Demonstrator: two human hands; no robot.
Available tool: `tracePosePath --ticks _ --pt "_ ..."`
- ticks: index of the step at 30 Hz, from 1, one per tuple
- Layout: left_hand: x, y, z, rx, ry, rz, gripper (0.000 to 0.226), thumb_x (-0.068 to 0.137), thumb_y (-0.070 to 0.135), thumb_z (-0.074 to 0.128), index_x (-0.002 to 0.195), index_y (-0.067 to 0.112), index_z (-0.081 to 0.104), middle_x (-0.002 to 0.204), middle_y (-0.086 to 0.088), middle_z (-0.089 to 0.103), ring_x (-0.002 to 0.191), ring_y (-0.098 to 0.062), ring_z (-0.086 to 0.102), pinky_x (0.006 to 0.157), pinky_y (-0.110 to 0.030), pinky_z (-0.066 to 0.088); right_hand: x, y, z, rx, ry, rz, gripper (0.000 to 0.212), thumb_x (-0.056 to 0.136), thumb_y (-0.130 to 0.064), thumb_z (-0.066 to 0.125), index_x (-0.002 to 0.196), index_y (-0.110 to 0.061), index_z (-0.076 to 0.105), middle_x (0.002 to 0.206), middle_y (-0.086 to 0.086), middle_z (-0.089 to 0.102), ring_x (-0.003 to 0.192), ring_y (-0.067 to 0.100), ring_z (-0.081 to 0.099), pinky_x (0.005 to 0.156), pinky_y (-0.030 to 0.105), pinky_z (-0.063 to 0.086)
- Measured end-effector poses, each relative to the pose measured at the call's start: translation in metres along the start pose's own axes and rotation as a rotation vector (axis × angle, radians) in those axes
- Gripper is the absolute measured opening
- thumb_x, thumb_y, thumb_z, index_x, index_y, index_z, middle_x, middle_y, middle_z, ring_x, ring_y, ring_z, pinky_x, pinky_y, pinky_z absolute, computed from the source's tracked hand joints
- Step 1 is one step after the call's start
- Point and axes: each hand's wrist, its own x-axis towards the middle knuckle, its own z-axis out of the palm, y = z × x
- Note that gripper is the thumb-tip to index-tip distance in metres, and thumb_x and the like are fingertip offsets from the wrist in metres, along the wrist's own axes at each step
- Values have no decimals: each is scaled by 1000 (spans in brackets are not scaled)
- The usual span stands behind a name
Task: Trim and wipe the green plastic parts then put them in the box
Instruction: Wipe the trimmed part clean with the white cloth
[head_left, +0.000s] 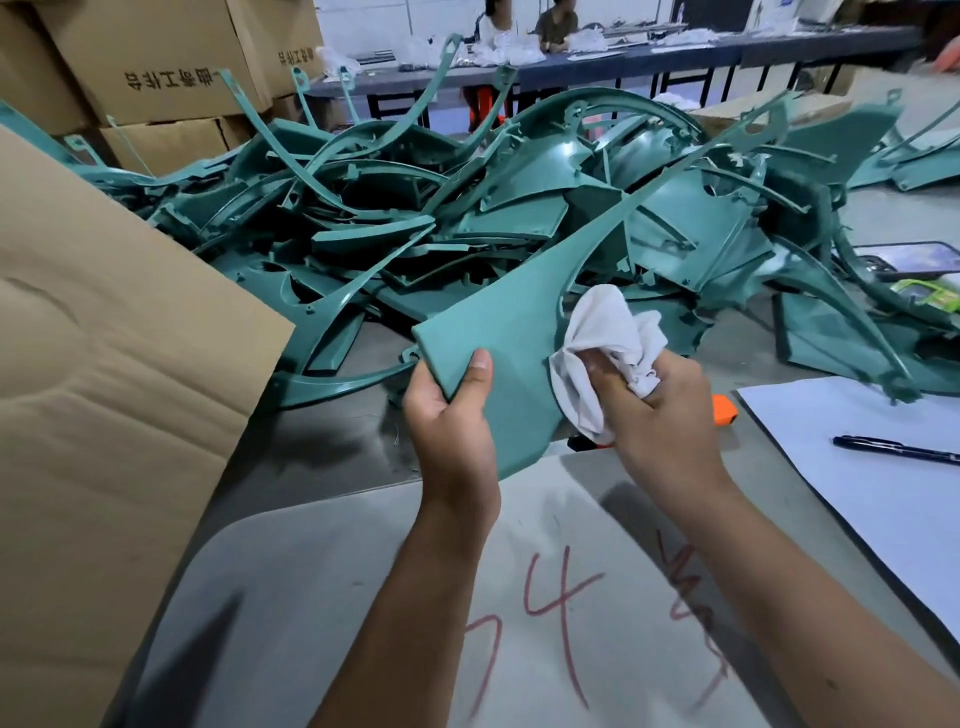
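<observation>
My left hand (451, 415) grips the near corner of a long green plastic part (514, 332), thumb on top, and holds it up above the table. The part tapers away to a thin arm toward the upper right. My right hand (660, 410) holds a crumpled white cloth (602, 348) against the part's right edge. Behind it, a large heap of green plastic parts (467, 208) covers the table. A cardboard box flap (104, 364) rises at the left; the inside of the box is out of sight.
An orange tool (724, 410) lies partly hidden behind my right hand. A white sheet (857, 467) with a black pen (893, 449) sits at the right, a phone (909, 257) beyond it. Stacked cardboard boxes (156, 67) stand at the back left. Two people sit at a far table.
</observation>
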Motion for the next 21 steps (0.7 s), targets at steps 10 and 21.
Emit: tracePosePath --ticks 10,21 --pt "6 10 -7 -156 -9 -144 18 102 12 59 115 17 70 113 -12 77 99 -32 74 85 -50 61 1 -9 4 472 115 450 22 79 -37 60 68 -22 48 53 -1 50 44 13 41 46 21 33" --pt "5 8 -2 -286 -58 -408 37 102 26 57 137 17 61 128 -11 71 122 -35 66 107 -58 49 -16 -12 13 353 -303 235 37 89 -27 58 66 -1 43 56 11 41 51 20 33 46 30 28"
